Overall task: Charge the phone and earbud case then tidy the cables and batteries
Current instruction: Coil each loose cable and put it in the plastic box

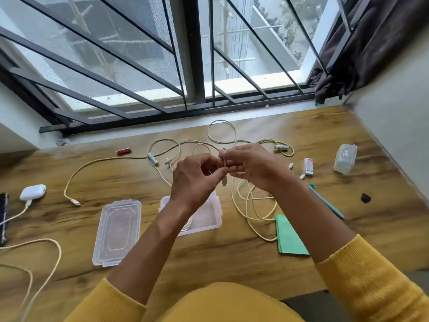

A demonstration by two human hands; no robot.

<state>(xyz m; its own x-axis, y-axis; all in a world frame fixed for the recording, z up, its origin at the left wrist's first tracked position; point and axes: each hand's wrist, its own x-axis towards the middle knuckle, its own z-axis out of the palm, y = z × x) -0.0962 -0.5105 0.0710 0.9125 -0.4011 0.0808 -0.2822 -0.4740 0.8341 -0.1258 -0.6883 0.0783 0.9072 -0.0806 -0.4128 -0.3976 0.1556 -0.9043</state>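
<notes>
Hands meet at the centre of the frame above the wooden tabletop: the left hand and the right hand both pinch one cream cable, whose loops trail down just right of the open clear box. At the left edge, the white earbud case lies plugged in beside the phone. A red battery sits in the upper left.

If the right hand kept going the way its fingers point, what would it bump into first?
Its fingers point left, so the right hand would most likely bump the left hand first. Both pinch the same cable.
</notes>
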